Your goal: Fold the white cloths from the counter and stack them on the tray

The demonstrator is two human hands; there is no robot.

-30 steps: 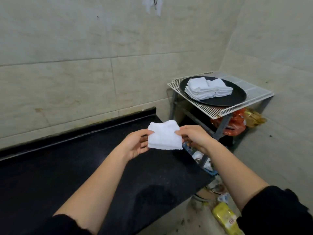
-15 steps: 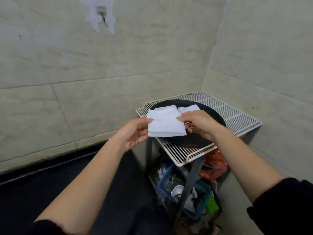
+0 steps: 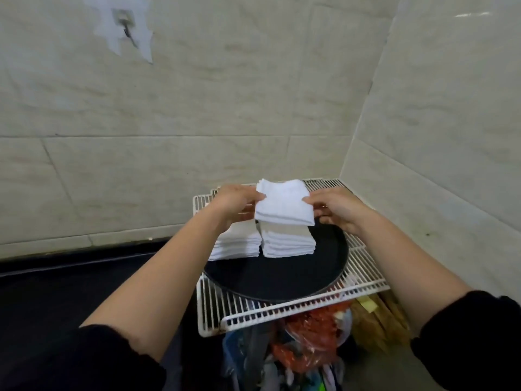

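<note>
A folded square white cloth [image 3: 283, 206] hangs between both hands above the right-hand stack of folded white cloths [image 3: 288, 242] on the round black tray [image 3: 277, 280], the left hand [image 3: 235, 199] pinching its left edge and the right hand [image 3: 337, 208] its right edge.

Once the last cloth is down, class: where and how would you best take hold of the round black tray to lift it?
Probably by its raised rim, one grip from the left side and one from the right. The round black tray lies flat on the wire rack, and the cloth stacks sit toward its far edge, so gripping nearer that half should keep it level.
</note>
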